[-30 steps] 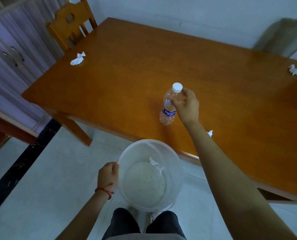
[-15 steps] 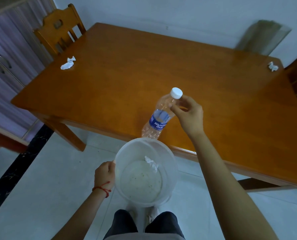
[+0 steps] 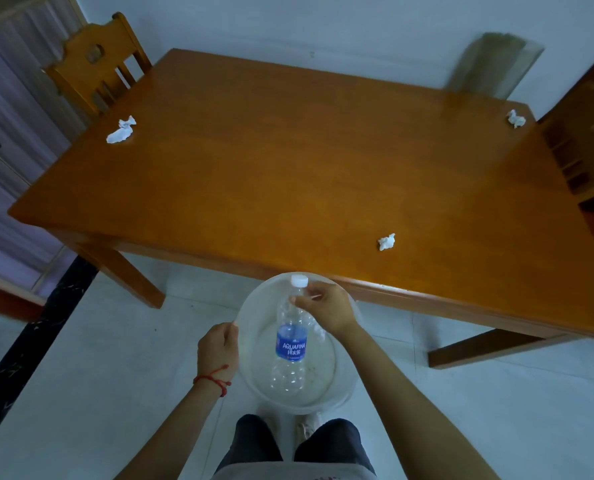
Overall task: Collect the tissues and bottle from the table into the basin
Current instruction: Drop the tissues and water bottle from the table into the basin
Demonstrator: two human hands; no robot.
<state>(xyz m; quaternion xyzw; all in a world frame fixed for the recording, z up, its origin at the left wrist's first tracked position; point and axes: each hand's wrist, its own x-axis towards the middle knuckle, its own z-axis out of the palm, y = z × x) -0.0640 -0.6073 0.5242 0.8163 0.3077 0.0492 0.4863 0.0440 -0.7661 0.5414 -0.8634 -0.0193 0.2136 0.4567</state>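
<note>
Below the near edge of the table (image 3: 288, 174), my right hand (image 3: 326, 311) pinches the neck of the bottle (image 3: 290, 344) just under its white cap, fingers (image 3: 304, 299) clamped on it, and the bottle hangs base-down inside the basin (image 3: 254, 382). My left hand (image 3: 217, 348) grips the basin's left rim, fingers curled over the edge, and holds it off the floor in front of my legs. Risk one: the bottle looks empty and light, so a release from this height would probably let it bounce or topple against the far wall and tip out; cause, letting go before the base rests on the bottom. Risk two: the basin is carried from one side only, so added weight on the far side may tilt it; cause, the one-handed rim grip. Whether the base already touches the bottom I cannot tell. Contents: the basin holds the bottle, and a pale scrap beside the bottle's shoulder may be a tissue, though it is too indistinct to confirm. Three tissues remain on the table: left tissue (image 3: 120, 130) by the chair (image 3: 94, 71), far right tissue (image 3: 516, 118) at the corner, near tissue (image 3: 386, 241) close to the front edge.
</note>
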